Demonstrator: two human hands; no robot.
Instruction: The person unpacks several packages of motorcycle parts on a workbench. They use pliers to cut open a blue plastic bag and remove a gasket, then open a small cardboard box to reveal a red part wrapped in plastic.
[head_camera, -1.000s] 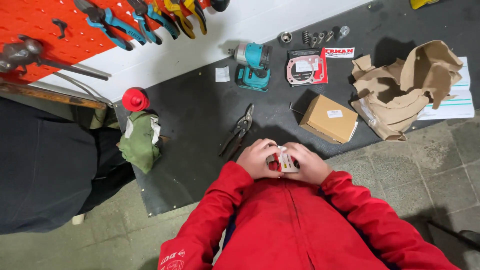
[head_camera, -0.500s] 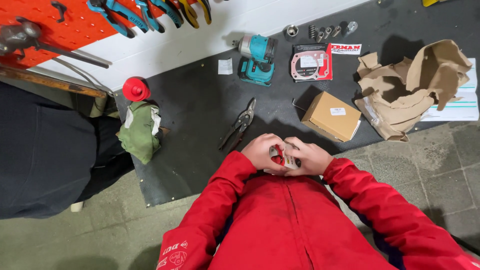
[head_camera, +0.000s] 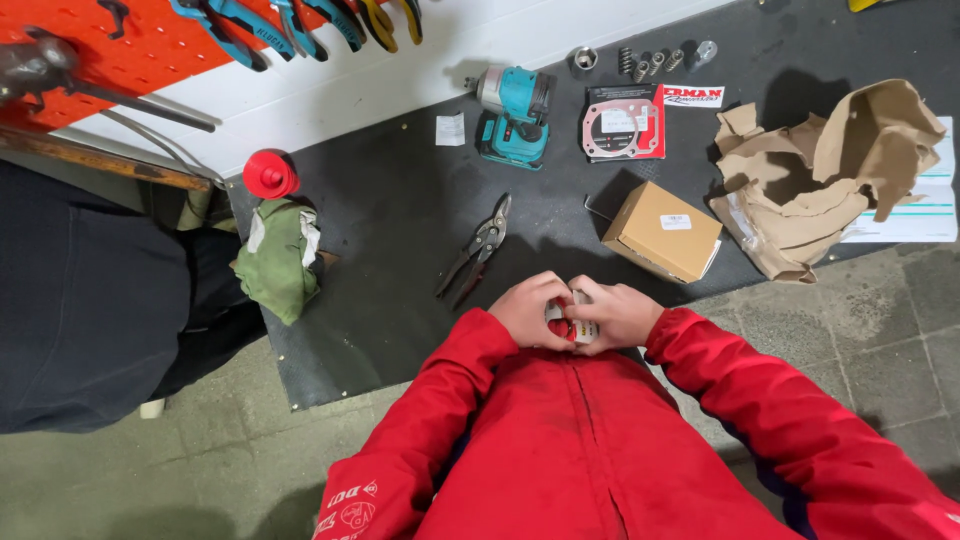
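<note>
Because both of our hands close round it, we see little of the small red-and-white packet (head_camera: 572, 327) — it sits between our left hand (head_camera: 527, 310) and right hand (head_camera: 618, 314), just above the red jacket (head_camera: 570, 450) and over the near edge of the black mat (head_camera: 400, 250). We judge it light and rigid, safest pinched at its ends. Against half a second ago, the hands sit closer together, and the packet shows less.

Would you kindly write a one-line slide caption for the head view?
Both hands, left hand and right hand, clasp a small red-and-white object above a dark mat.
</note>
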